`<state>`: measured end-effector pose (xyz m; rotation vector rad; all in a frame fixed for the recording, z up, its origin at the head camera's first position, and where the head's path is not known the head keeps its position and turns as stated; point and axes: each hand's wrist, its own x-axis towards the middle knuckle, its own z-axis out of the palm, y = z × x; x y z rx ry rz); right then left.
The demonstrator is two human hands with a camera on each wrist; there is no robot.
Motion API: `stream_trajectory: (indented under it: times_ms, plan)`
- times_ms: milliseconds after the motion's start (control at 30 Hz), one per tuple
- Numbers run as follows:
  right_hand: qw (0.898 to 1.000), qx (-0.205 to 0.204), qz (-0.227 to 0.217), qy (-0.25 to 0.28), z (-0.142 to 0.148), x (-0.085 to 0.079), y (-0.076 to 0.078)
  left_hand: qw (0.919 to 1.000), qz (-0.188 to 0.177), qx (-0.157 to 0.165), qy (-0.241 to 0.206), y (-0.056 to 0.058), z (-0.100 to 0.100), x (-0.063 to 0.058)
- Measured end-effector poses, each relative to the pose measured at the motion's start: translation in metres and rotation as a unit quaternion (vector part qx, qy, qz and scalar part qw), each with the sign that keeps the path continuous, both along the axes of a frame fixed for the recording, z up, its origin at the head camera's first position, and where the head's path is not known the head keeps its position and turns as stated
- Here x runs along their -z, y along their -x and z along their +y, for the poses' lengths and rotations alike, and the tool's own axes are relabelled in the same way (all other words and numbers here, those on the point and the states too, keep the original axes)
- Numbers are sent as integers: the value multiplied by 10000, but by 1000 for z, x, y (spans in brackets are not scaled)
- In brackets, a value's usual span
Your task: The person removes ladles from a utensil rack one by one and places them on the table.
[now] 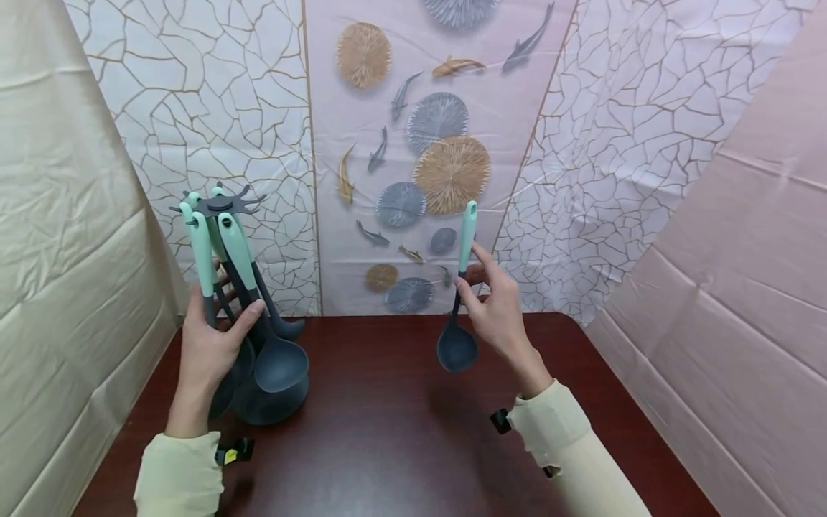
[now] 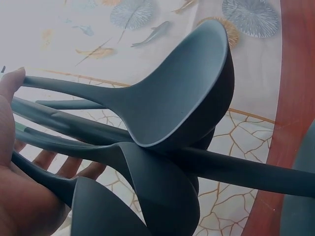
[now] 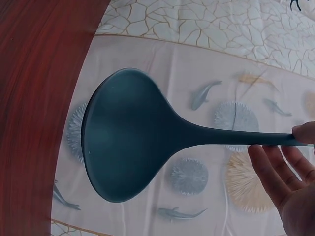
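In the head view my right hand (image 1: 496, 309) pinches a ladle (image 1: 456, 350) near where its mint handle meets the dark stem, bowl down, above the table. The right wrist view shows that ladle's wide dark bowl (image 3: 129, 135), nothing in it. On the left, my left hand (image 1: 208, 352) grips the stems of several utensils hanging on a utensil stand (image 1: 222, 204), thumb in front and fingers behind. A hanging ladle (image 1: 281, 365) faces forward there. In the left wrist view the stand's dark post (image 2: 251, 172) runs behind the ladle's bowl (image 2: 182, 93).
The stand's round dark base (image 1: 274, 411) sits on the left of the glossy red-brown table (image 1: 368, 431). A patterned cloth (image 1: 400, 165) hangs behind the table's far edge. Plain cloth walls (image 1: 64, 287) flank both sides.
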<state>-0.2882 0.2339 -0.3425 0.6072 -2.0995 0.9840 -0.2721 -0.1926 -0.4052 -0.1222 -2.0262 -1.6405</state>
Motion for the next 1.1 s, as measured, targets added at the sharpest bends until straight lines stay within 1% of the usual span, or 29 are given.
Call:
stream_trajectory:
  times_ms: [300,433,600,900,1100]
  plan:
    - [9999,85,-129,-42,10,-1,0,10000,-17,52,46,1,0,-1]
    - [9999,94,-76,-80,12,-1,1,9999,-52,20,112,1,-2,-3]
    - [9999,59,-29,-139,16,-1,1,10000,-65,34,50,2,-2,-2]
    - [9997,207,44,-137,28,-4,3,10000,10,20,27,3,-2,-2]
    - [9994,326,-49,-124,35,-3,5,9999,-93,-46,75,4,-1,-1]
